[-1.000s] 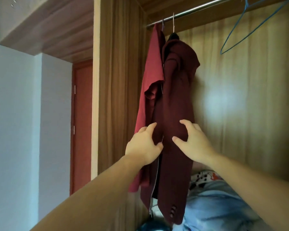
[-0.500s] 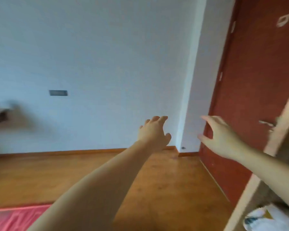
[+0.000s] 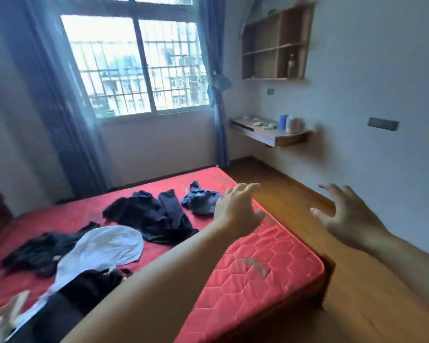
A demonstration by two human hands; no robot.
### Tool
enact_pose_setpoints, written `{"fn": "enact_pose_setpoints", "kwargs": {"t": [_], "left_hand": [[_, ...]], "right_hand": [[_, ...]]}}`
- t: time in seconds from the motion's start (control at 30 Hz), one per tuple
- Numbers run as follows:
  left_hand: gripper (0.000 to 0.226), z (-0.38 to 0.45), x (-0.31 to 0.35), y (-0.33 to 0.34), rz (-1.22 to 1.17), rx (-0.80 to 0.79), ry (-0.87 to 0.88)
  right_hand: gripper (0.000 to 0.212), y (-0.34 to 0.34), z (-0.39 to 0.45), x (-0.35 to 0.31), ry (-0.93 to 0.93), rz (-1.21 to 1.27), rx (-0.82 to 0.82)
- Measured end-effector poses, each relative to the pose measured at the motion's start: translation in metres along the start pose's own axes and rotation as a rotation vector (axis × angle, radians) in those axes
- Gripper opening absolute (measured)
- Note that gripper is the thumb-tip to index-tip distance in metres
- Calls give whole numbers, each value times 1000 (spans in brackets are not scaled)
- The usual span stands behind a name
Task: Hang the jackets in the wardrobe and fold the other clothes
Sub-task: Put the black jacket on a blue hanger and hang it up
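Note:
Loose clothes lie on a red mattress [image 3: 253, 263]. A dark garment [image 3: 154, 216] is spread in the middle, with a crumpled blue denim piece [image 3: 201, 200] to its right. A white garment [image 3: 102, 251] lies nearer me, a black one [image 3: 37, 251] to its left and another black one [image 3: 89, 288] just below it. My left hand [image 3: 235, 211] hovers above the mattress's right edge, fingers spread, holding nothing. My right hand [image 3: 344, 216] is out over the wooden floor, fingers also spread and empty. The wardrobe is out of view.
Wooden floor [image 3: 357, 305] runs along the mattress's right side. A wall-mounted desk shelf [image 3: 270, 134] with bottles and a wooden cubby shelf [image 3: 275, 45] hang on the right wall. A barred window [image 3: 134, 65] with blue curtains is behind the bed.
My view has swung left from the wardrobe and the hung maroon jacket, past the door and wall, to the bed. Both hands let go of the jacket and stay raised and empty.

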State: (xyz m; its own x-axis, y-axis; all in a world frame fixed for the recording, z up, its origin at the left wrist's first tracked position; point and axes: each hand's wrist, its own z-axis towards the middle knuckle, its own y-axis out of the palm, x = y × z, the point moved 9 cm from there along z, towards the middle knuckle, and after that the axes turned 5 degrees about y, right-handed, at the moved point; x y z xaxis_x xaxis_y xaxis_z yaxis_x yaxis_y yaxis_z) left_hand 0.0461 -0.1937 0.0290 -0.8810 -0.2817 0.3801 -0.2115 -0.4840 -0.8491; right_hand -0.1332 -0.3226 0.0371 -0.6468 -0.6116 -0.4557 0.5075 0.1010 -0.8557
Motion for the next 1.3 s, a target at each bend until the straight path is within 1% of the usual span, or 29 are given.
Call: {"fn": "enact_pose_setpoints", "kwargs": {"t": [0.13,0.23,0.33,0.47,0.57,0.73,0.93,1.1,1.2,1.3], "left_hand": [[63,-69,-77,-48,81,59,-189],[65,-117,-129,-78,129,88,-304],[65,-157,-186,-101,127,105,-421],[64,-195,-256,-120,120,111,-534],[64,-210,-300,-126,119,126,-583],[65,-214,-334,-105,89,73,-636],[64,-162,-353,-75,76,59,-640],[64,-100,-365,-45,110,43,-674],[64,-68,-372,-28,135,39,-730],[64,-45,-384,-13,138,21,-786]], "right_hand": [[63,61,-14,-96,-183,22,-139],[65,95,-25,-165,-312,64,-188],[66,133,-34,-225,-420,78,-249],[67,188,-40,-280,-472,42,-318],[68,225,-38,-305,-467,26,-350],[68,264,-22,-309,-450,-31,-411],[67,293,34,-283,-402,-33,-437],[68,318,113,-252,-374,24,-454],[68,338,165,-240,-380,63,-479],[67,362,198,-232,-371,72,-529]]}}
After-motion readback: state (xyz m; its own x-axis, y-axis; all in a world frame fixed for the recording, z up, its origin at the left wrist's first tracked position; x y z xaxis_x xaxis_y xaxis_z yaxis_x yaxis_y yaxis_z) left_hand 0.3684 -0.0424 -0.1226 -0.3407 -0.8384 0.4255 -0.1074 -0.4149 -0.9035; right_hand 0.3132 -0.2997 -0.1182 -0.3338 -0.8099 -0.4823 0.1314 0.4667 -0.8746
